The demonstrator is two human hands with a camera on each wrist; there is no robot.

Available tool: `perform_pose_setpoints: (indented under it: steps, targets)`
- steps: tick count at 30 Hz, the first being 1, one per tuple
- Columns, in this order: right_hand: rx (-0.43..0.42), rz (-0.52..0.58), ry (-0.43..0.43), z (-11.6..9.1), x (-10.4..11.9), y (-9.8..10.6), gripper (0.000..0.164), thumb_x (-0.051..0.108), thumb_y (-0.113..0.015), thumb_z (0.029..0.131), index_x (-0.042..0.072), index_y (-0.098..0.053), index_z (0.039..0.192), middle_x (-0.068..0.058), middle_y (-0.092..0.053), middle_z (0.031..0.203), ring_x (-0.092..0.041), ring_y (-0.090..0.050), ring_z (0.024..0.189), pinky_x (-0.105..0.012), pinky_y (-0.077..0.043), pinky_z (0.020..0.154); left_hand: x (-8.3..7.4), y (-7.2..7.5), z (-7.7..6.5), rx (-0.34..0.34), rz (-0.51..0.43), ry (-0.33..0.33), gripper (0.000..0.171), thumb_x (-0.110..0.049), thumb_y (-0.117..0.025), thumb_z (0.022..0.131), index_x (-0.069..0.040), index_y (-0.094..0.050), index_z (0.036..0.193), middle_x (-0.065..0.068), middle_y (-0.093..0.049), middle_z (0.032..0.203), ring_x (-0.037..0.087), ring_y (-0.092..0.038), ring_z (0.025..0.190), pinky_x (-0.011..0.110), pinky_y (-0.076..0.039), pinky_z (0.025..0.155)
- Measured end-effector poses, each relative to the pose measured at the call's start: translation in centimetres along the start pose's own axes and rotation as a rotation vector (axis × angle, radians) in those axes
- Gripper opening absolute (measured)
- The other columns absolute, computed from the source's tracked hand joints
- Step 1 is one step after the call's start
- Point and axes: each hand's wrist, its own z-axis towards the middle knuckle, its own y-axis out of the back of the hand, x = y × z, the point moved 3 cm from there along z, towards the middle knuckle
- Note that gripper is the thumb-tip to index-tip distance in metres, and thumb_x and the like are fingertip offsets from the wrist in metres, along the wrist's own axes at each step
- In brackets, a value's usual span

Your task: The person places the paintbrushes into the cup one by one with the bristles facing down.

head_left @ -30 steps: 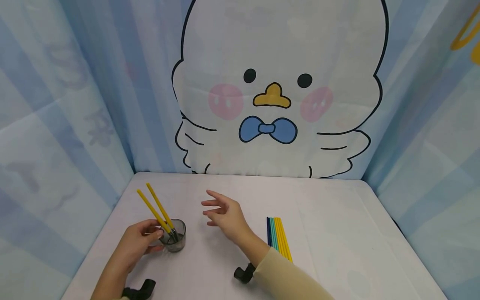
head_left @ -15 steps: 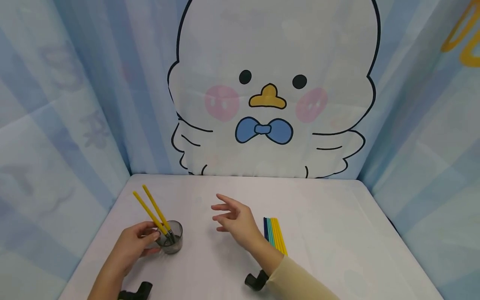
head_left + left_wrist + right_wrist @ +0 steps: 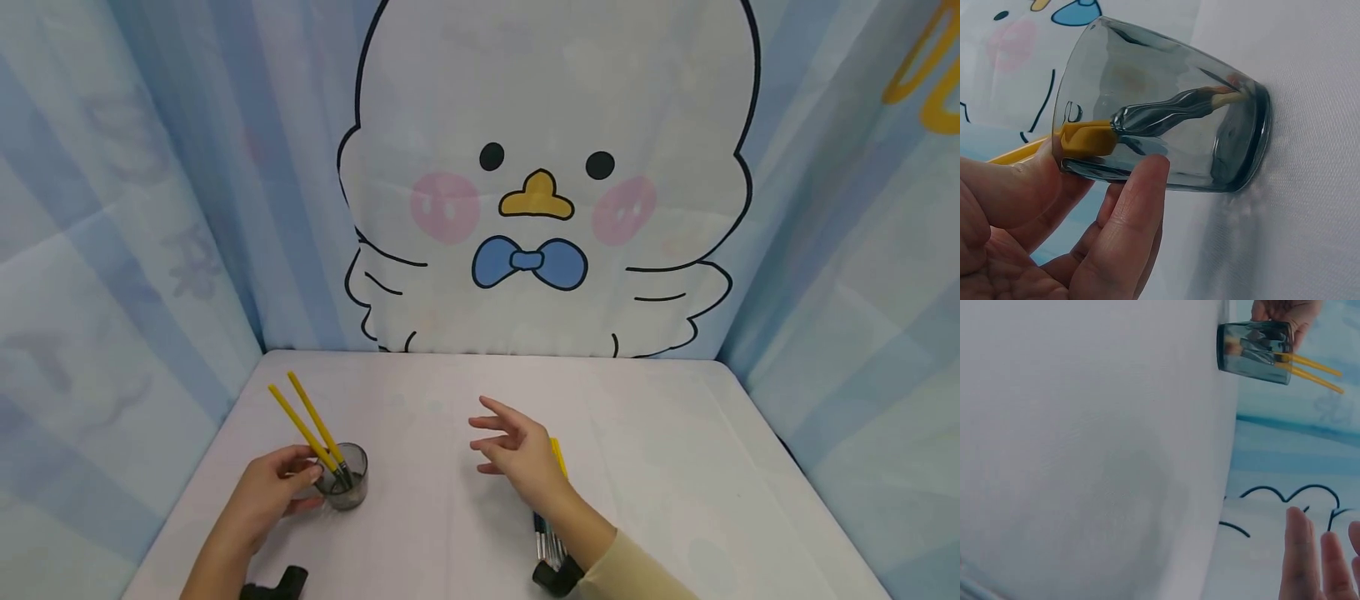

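A smoky, see-through glass (image 3: pixel 351 495) stands upright on the left of the white table. Two yellow-handled paintbrushes (image 3: pixel 302 425) lean in it, bristles down, handles tilting left. My left hand (image 3: pixel 272 492) holds the glass from the left; in the left wrist view the thumb (image 3: pixel 1029 187) is at the rim beside a yellow handle and a fingertip lies along the side. My right hand (image 3: pixel 521 454) hovers with nothing in it, fingers spread and pointing left. Beneath its wrist lies a row of paintbrushes (image 3: pixel 557 452), partly hidden, metal ferrules toward me.
The white tabletop (image 3: pixel 675 483) runs back to a curtain (image 3: pixel 540 317) printed with a white cartoon bird. Striped blue curtains flank both sides. Black wrist mounts (image 3: pixel 277 585) show on both arms, the right one overlapping the lying brushes' near end.
My right hand has moved right, from near the glass to over the row of paintbrushes, covering more of it. The left hand and the glass stay in place; the head view shifted slightly.
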Motion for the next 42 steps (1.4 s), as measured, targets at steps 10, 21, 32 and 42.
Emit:
perform_pose_setpoints:
  steps: [10, 21, 32, 42]
  targets:
    - [-0.056, 0.0, -0.067, -1.2, -1.2, 3.1, 0.067, -0.001, -0.07, 0.1, 0.029, -0.055, 0.158, -0.022, -0.064, 0.149, -0.037, -0.075, 0.118, -0.041, -0.073, 0.085, -0.1, 0.0, -0.2, -0.009, -0.001, 0.003, 0.045, -0.005, -0.062, 0.109, 0.011, -0.052, 0.15, 0.022, -0.062, 0.127, 0.023, -0.068, 0.106, 0.038, -0.072, 0.084]
    - [-0.148, -0.01, -0.142, -3.0, -1.9, 6.1, 0.063, 0.001, -0.071, 0.101, 0.03, -0.057, 0.156, -0.02, -0.064, 0.149, -0.042, -0.074, 0.119, -0.042, -0.073, 0.083, -0.3, -0.1, -0.4, 0.0, -0.01, 0.005, 0.046, -0.006, -0.062, 0.109, 0.01, -0.051, 0.151, 0.022, -0.061, 0.129, 0.021, -0.069, 0.106, 0.038, -0.072, 0.085]
    - [-0.259, -0.085, -0.212, -4.8, -2.7, 8.7, 0.07, 0.003, -0.075, 0.098, 0.027, -0.053, 0.159, -0.016, -0.067, 0.146, -0.031, -0.078, 0.103, -0.04, -0.073, 0.075, -0.1, -0.1, -0.2, 0.002, -0.004, -0.001, 0.047, -0.006, -0.064, 0.108, 0.011, -0.051, 0.151, 0.024, -0.06, 0.129, 0.021, -0.07, 0.106, 0.038, -0.072, 0.084]
    - [-0.312, -0.221, -0.283, -5.3, -3.2, 10.7, 0.076, -0.002, -0.073, 0.094, 0.026, -0.05, 0.162, -0.018, -0.07, 0.131, -0.025, -0.074, 0.09, -0.042, -0.072, 0.067, -0.2, -0.1, -0.5, -0.001, 0.007, 0.001, 0.046, -0.007, -0.064, 0.108, 0.009, -0.053, 0.15, 0.023, -0.061, 0.129, 0.022, -0.069, 0.106, 0.038, -0.072, 0.084]
